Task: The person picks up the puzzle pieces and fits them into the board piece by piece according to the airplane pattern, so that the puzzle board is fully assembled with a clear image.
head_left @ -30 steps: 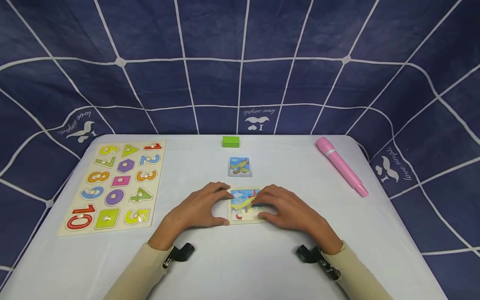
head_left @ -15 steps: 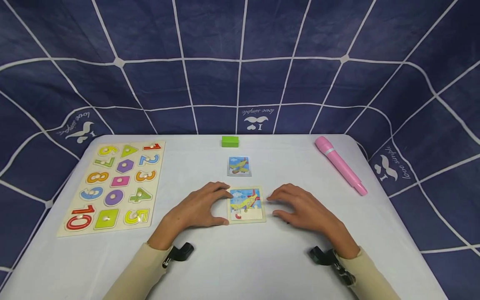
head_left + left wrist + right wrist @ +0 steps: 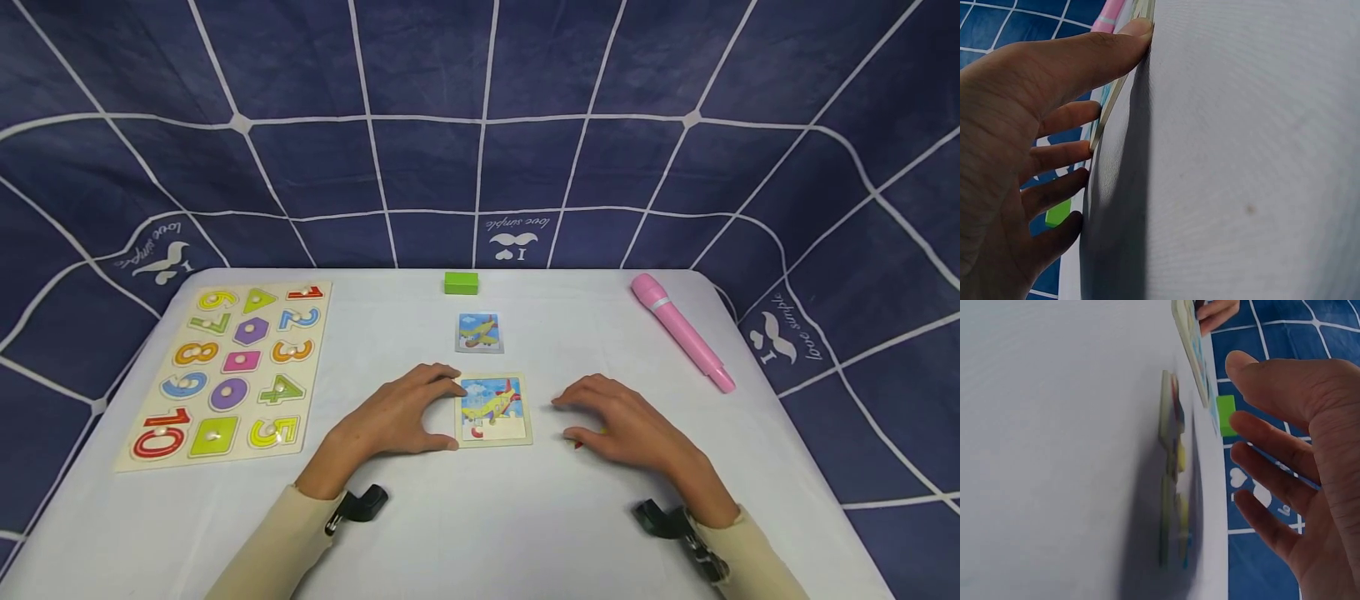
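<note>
My left hand (image 3: 408, 410) rests at the left edge of a small wooden jigsaw puzzle (image 3: 491, 408), thumb at its near corner, fingertips along the side. The puzzle shows a yellow airplane on blue sky inside a cream frame; bare board shows along its lower right part. To the right of it my right hand (image 3: 626, 421) hovers low, fingers loosely bent, thumb and fingertips apart. Several loose puzzle pieces (image 3: 1172, 462) lie on the table beneath this hand, blurred in the right wrist view and mostly hidden in the head view.
Beyond the puzzle lie a small airplane picture card (image 3: 479, 332) and a green block (image 3: 461, 283). A board of number and shape pieces (image 3: 225, 375) takes up the left; a pink microphone-shaped toy (image 3: 684, 333) lies far right. Blue gridded cloth (image 3: 420, 167) hangs behind the white table.
My right hand has left the puzzle and moved right, over the loose pieces. The puzzle's right side is uncovered now. My left hand has stayed in place.
</note>
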The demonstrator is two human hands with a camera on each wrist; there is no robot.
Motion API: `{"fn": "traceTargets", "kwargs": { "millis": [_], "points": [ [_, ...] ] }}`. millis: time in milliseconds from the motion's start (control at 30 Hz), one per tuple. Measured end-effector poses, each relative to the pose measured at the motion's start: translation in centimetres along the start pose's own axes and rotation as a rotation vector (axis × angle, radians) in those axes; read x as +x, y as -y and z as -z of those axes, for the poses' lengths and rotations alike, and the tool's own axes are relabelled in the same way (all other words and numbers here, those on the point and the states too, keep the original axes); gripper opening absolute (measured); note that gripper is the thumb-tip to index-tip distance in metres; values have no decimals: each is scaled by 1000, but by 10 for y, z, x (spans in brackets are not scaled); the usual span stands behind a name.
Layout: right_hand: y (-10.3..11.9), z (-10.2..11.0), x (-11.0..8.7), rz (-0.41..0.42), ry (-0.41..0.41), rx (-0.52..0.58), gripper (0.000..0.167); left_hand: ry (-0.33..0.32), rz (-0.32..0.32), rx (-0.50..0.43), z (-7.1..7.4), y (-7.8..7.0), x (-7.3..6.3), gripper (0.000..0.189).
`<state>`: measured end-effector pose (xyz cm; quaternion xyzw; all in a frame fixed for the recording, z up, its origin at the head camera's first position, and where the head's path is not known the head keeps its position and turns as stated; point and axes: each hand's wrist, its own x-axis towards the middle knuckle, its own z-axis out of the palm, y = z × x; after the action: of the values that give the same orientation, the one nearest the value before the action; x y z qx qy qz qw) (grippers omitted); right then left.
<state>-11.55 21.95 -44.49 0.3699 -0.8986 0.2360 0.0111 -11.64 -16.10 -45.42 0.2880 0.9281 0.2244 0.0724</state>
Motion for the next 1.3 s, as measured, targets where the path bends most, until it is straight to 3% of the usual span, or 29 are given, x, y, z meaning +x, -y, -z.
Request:
{"fn": "traceTargets", "kwargs": {
  "millis": [567, 967, 1300],
  "points": [
    [-4, -4, -27, -105, 50, -55, 43, -7, -1, -2, -1, -1, 0, 72],
    [-8, -3, -36, -117, 69, -26, 42, 13, 7, -16, 0, 0, -1, 72],
    [-8, -3, -33, -72, 42, -28, 39, 3, 4, -4, -1, 0, -1, 72]
  ]
}}
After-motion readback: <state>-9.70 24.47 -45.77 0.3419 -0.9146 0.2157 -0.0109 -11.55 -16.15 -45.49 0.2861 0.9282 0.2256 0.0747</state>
